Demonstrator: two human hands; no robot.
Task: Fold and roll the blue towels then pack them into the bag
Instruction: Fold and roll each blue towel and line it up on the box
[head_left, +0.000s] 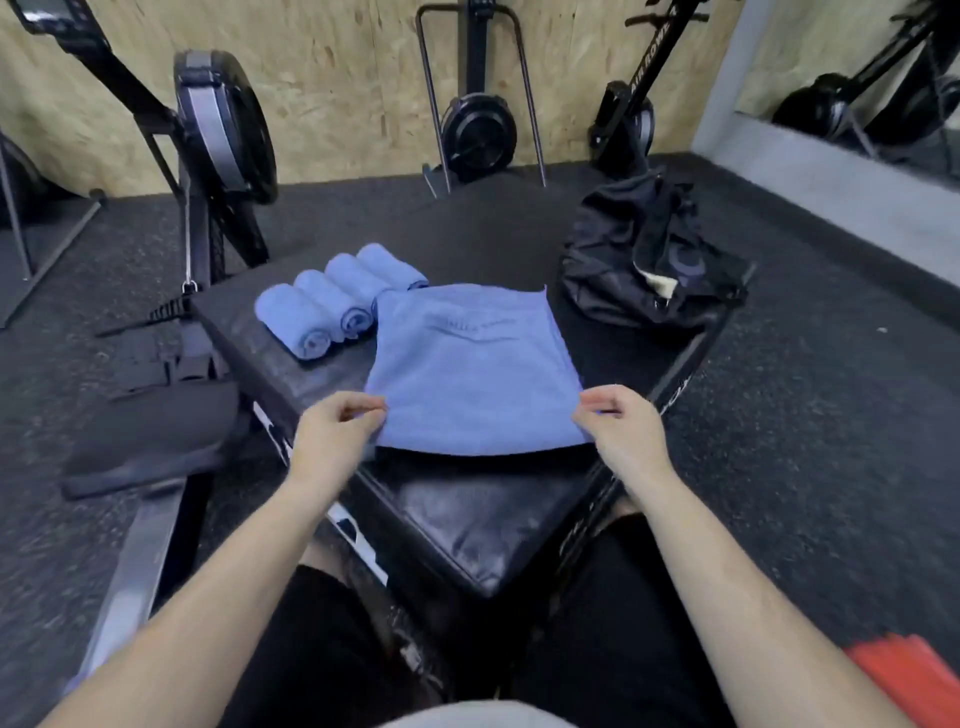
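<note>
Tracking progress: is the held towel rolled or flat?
Flat: towel lies spread on the box; left hand and right hand pinch its near corners.

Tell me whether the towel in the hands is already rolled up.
No: the towel lies spread flat on the black box, with the left hand and the right hand each pinching a near corner.

"AIR ROWE" on upright rower rail (650, 58); rest illegible.

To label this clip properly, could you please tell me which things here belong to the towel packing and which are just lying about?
Job in hand: flat blue towel, pinched by left hand and right hand; four rolled towels; black bag; padded box beneath them.
Lying about: rowing machines; red object.
</note>
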